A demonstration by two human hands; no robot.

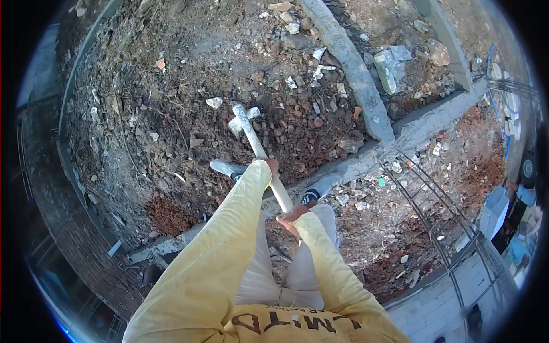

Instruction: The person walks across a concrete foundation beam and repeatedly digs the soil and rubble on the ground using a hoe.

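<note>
A long-handled digging tool with a pale, straight handle reaches forward from my body. Its whitish, dusty metal head crosses the far end of the handle and rests on or just above the dark, stony soil; contact is hard to judge. My left hand wraps around the middle of the handle. Closer to my body, my right hand grips the handle near its rear end. Both arms wear yellow sleeves, and the exact kind of tool head is unclear.
My feet stand apart beside a low concrete beam. Another grey beam runs away from me. A concrete chunk lies beyond it. Steel rebar stretches across the right, near pale blocks. A brick surface lies at lower left.
</note>
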